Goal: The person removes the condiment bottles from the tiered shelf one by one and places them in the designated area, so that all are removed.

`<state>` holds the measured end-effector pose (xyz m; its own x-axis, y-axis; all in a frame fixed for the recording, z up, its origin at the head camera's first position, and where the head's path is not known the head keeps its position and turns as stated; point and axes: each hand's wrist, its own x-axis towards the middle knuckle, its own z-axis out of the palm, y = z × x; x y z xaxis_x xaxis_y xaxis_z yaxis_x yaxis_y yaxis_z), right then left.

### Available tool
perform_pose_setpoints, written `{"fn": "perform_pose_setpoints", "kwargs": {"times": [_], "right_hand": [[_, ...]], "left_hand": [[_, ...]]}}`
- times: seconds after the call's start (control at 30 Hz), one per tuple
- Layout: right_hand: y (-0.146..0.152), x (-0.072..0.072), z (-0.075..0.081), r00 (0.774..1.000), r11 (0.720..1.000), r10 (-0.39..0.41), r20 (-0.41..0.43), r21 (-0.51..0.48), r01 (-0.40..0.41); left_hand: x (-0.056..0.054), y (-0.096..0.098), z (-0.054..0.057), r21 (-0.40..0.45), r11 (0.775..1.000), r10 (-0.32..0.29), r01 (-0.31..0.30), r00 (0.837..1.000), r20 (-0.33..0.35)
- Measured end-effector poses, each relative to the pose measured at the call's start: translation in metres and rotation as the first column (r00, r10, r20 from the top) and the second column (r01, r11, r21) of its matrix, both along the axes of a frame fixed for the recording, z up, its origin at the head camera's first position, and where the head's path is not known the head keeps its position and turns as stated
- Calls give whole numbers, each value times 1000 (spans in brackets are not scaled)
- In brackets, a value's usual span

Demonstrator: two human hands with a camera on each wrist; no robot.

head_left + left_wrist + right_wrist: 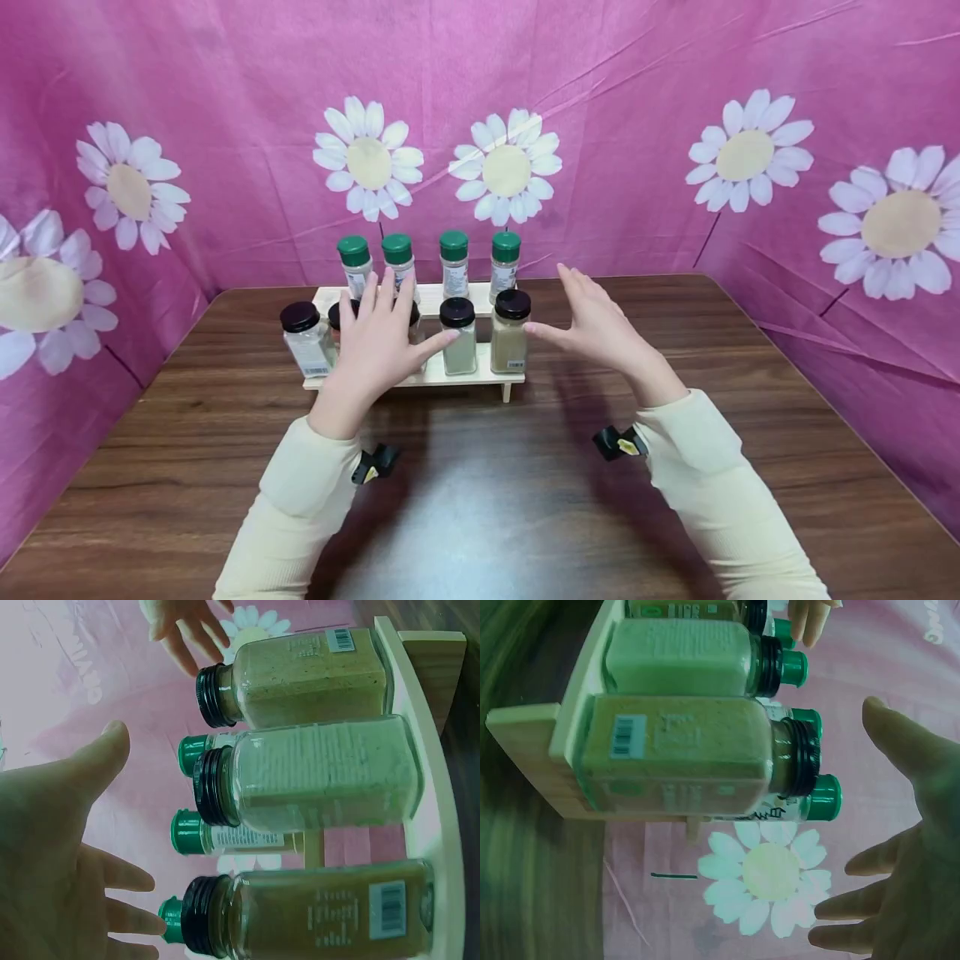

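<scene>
A pale wooden two-step rack [465,377] holds several spice jars. My left hand [378,337] is spread over the left part of the front row, hiding some black-capped jars behind it. The thumb reaches toward a jar of pale green powder [460,350]. In the left wrist view, the left fingers [124,915] are apart from one another, close to a black cap. My right hand [600,329] hovers just right of the rack, fingers extended and holding nothing. Its thumb is beside the end jar of tan powder [510,350], which carries a barcode label.
Green-capped shakers [453,262] stand on the rack's upper step. At the front row's left end stands a black-capped jar of whitish contents [307,342]. The rack is near the back of a brown wooden table [465,500], before a pink cloth [622,167] with daisies.
</scene>
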<state>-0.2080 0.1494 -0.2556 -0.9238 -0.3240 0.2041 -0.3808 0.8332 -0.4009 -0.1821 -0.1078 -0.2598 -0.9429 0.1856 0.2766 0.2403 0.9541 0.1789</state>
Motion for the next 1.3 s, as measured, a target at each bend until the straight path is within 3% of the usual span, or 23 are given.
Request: {"fn": "perform_pose_setpoints", "kwargs": {"times": [0.33,0.5,0.7,0.87,1.07,1.17,1.3], "right_hand": [[-14,4,-27,998,976,-53,-25,-212,47],[-22,5,-40,994,941,-103,-33,-327,86],[-30,6,-56,987,883,-158,-12,-449,136],[-38,3,-67,982,847,-186,-26,-511,147],[-46,2,-79,979,830,-196,-54,-541,136],[-48,1,-84,977,820,-208,-57,-555,142],[-52,1,-88,974,795,-213,-75,-593,128]], "left_hand": [[10,-25,-14,154,988,37,-11,984,-172],[11,-41,-23,271,962,48,30,959,-278],[11,-58,-33,395,916,81,72,931,-356],[10,-72,-42,501,864,142,41,936,-321],[7,-90,-57,572,820,210,-21,941,-266],[5,-99,-63,591,806,223,-42,946,-236],[3,-109,-68,633,772,206,-62,966,-157]]}}
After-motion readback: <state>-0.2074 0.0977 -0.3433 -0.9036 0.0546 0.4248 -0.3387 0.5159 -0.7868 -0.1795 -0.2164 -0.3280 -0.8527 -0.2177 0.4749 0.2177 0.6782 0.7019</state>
